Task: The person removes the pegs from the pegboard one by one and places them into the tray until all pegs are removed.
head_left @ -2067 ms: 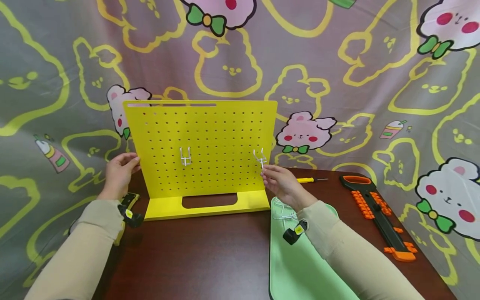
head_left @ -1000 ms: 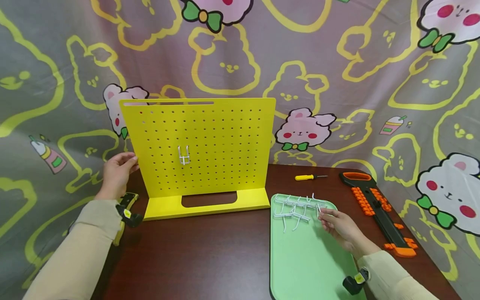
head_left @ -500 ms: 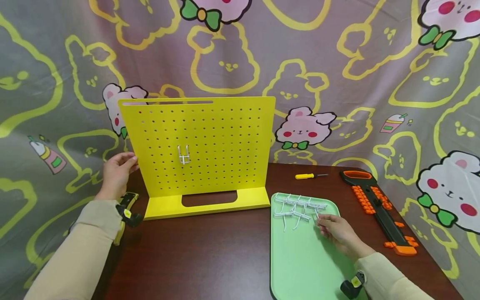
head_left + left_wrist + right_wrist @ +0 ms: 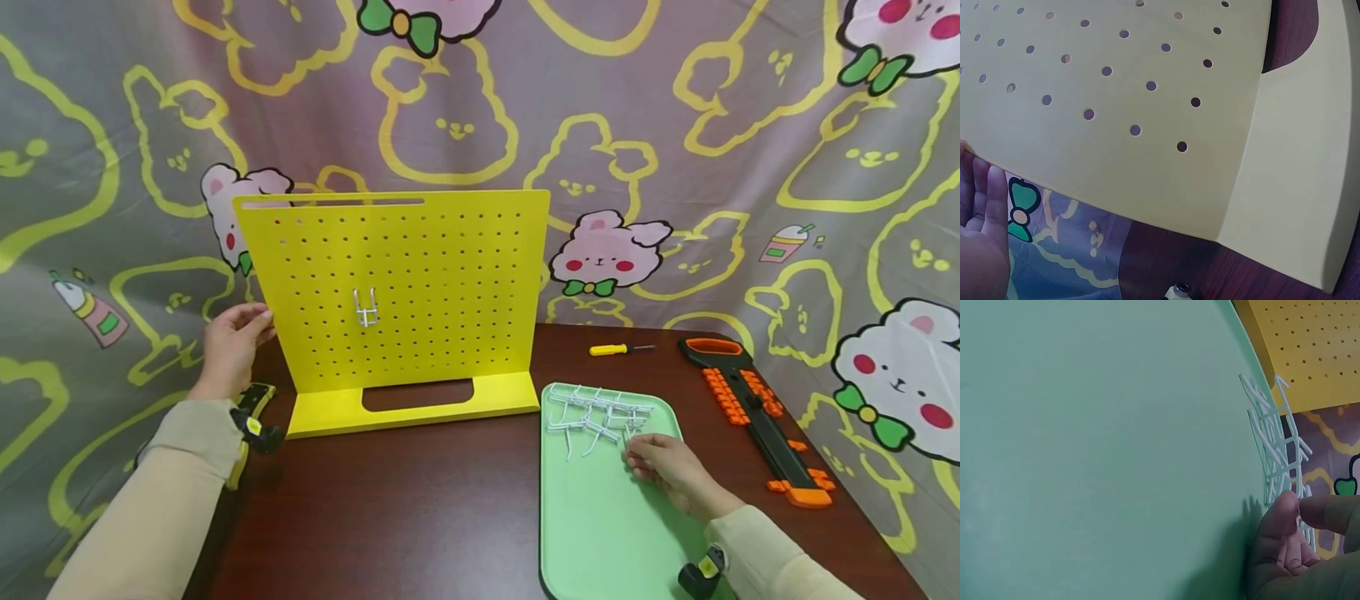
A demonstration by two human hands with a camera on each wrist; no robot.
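A yellow pegboard stands upright on its base, with one white double-prong hook mounted left of its middle. At the board's left edge, my left hand pinches the rim; the left wrist view shows the fingers along that edge. Over the green tray, my right hand pinches a white wire hook between thumb and index finger, beside a heap of white hooks. In the right wrist view the fingertips hide most of the held hook, and where it ends among the others is unclear.
Behind the tray lies a yellow-handled screwdriver. A black and orange tool rack lies at the table's right. A yellow and black object sits partly hidden behind my left wrist. A patterned curtain hangs behind.
My right hand has moved from the board's right side down to the tray, carrying a white hook, and lowered it beside the heap. My left hand stays on the board's edge.
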